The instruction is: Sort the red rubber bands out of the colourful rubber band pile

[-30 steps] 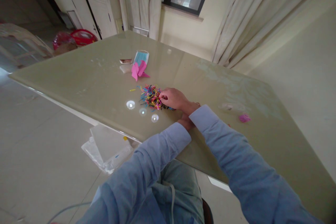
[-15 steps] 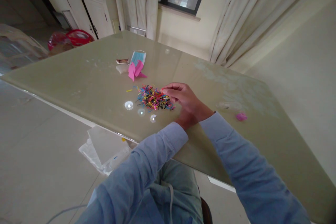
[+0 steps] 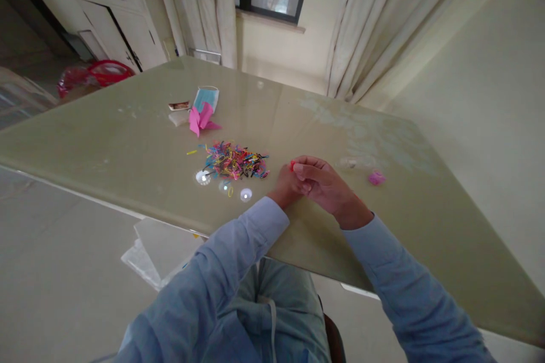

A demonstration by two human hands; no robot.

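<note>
My right hand (image 3: 326,184) pinches a small red rubber band (image 3: 292,166) between thumb and forefinger. Close against it on the left is my left hand (image 3: 288,184), its fingers curled and partly hidden behind the right hand; what they hold, if anything, does not show. To the left of both hands lies a loose heap of multicoloured rubber bands (image 3: 236,160). One yellow band (image 3: 230,191) rests apart, in front of the heap.
Beyond the heap sit a pink folded paper piece (image 3: 203,119), a blue face mask (image 3: 206,99) and a small printed packet (image 3: 179,106). A pink bundle (image 3: 377,177) lies on the table (image 3: 409,238) at right. Lamp reflections spot the glossy top.
My right hand has drawn back from the heap, bringing the red band to my left hand. The view has shifted, and a yellow band now lies in front of the heap.
</note>
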